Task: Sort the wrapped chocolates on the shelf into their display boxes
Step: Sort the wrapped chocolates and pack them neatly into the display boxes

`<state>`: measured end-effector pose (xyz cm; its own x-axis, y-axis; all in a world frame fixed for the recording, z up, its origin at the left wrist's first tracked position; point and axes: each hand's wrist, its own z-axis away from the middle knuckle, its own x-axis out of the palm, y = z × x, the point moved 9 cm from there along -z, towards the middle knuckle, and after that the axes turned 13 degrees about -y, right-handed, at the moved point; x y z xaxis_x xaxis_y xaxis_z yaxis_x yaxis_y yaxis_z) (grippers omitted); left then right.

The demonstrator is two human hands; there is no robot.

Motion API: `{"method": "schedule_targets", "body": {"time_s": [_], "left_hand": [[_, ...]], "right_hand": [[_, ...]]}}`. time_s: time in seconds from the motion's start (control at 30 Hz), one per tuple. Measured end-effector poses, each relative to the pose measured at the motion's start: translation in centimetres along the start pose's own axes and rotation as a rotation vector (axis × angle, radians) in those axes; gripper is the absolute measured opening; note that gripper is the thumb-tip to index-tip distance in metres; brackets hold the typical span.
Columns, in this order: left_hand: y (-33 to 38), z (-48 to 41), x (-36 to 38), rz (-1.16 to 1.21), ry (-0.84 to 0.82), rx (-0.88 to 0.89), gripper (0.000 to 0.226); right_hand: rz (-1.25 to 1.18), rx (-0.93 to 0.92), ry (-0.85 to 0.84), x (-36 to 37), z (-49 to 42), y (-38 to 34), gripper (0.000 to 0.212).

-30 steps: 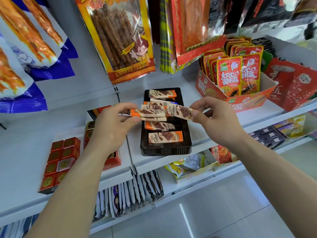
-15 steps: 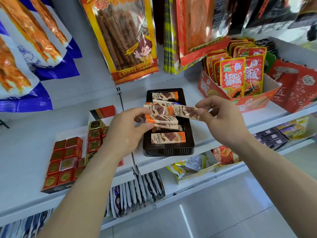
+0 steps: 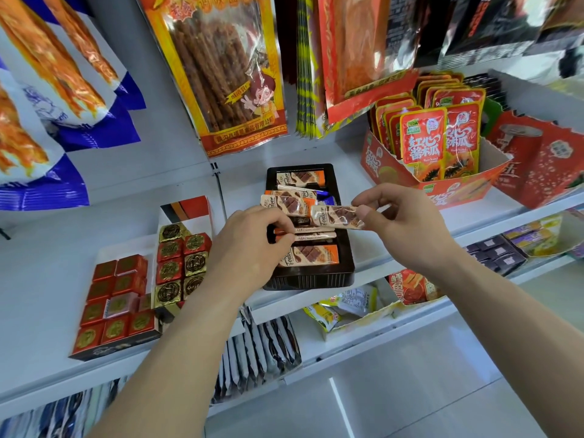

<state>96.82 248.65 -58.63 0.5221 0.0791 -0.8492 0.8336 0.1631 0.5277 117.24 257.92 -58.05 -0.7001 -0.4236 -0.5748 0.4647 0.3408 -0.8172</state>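
Nearest, on the lower shelf (image 3: 363, 346), dark sachets (image 3: 262, 349) stand in a row below the left forearm, and yellow packets (image 3: 344, 306) lie in a torn carton to their right. Above them, on the white shelf (image 3: 44, 279), the left hand (image 3: 249, 248) reaches into the middle of a dark tray (image 3: 309, 279), its fingers curled and pinching the ends of thin bars (image 3: 313, 237) that stand on edge there. The right hand (image 3: 407, 229) hovers over the tray's right side, thumb and curled fingers pinching one end of a single bar (image 3: 335, 217), which is held level and just above the thin bars. One flat bar (image 3: 311, 256) lies at the tray's near end; more flat bars (image 3: 300, 180) lie at the far end, one of them raised just beside the left fingers, though whether that hand holds it I cannot tell. Left of the tray, red squares (image 3: 110, 298) fill a low box, with gold squares (image 3: 177, 267) and more red ones packed in a second box touching it. Further back on the right, red papaya packs (image 3: 423, 143) stand upright in an orange carton (image 3: 458, 191). Behind everything, large snack bags (image 3: 218, 74) hang across the back wall.
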Motion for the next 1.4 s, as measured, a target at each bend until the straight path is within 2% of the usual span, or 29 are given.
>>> {"method": "schedule_targets", "body": {"time_s": [0.13,0.37,0.5,0.67,0.93,1.13,1.4], "left_hand": [[0.0,-0.4,0.6,-0.022,-0.057,-0.018,0.027],[0.6,-0.2,0.3,-0.076,-0.083,0.039,0.015],[1.8,0.2,-0.2,-0.221,-0.063,0.068,0.015],[1.9,0.2,0.4,-0.266,-0.147,0.027,0.017],[0.3,0.1,1.0,0.027,-0.243,-0.013,0.014],[0.3,0.1,1.0,0.131,-0.263,0.014,0.015],[-0.1,0.0,-0.5,0.058,-0.109,0.017,0.026]], "right_hand": [[0.007,0.038,-0.010,-0.1,0.0,0.5,0.011],[0.038,0.044,0.009,-0.3,0.0,0.8,0.011],[0.018,0.026,0.008,-0.2,0.1,0.7,0.011],[0.022,0.032,0.009,-0.4,0.1,0.8,0.011],[0.003,0.039,0.009,-0.5,0.2,0.9,0.012],[-0.012,0.033,0.011,-0.4,0.1,0.9,0.011],[-0.021,0.033,0.047,-1.0,0.3,0.8,0.011]]}}
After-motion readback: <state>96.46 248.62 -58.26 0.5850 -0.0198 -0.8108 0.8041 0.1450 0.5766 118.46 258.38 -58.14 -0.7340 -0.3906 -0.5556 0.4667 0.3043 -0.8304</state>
